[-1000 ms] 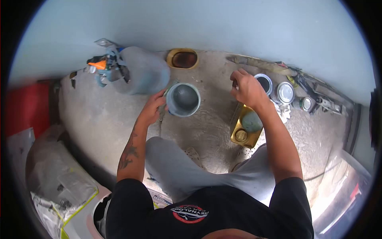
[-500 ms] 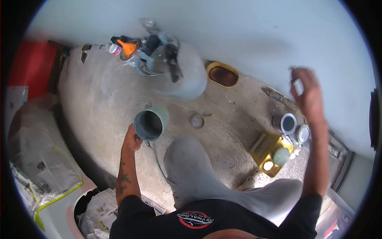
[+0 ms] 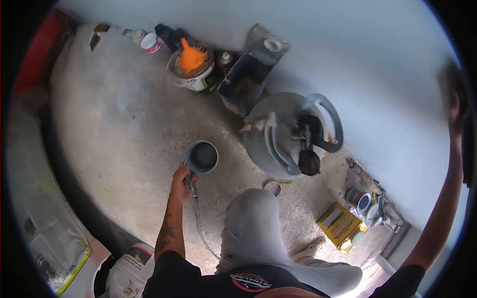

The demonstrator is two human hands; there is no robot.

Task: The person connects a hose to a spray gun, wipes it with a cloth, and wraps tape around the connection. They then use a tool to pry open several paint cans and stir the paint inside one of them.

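My left hand (image 3: 182,185) is closed round the handle of a spray gun. Its open round cup (image 3: 203,157) faces up at me, and a thin hose (image 3: 201,223) runs from below the grip towards my leg. My right arm stretches out to the far right, where my right hand (image 3: 454,111) is blurred against a dark object (image 3: 465,134) by the wall. Its fingers cannot be made out, nor whether it holds anything.
A grey gas cylinder (image 3: 266,139) stands before my knee, next to a roll of tape (image 3: 272,187). Behind are an open dark box (image 3: 243,82) and a bucket (image 3: 201,82) with an orange funnel (image 3: 192,57). A yellow thinner can (image 3: 339,223) and paint tin (image 3: 361,199) stand right.
My right hand has moved outward to the dark object at the right edge. The spray gun stays in my left hand, its cup now facing more upward. The view has shifted.
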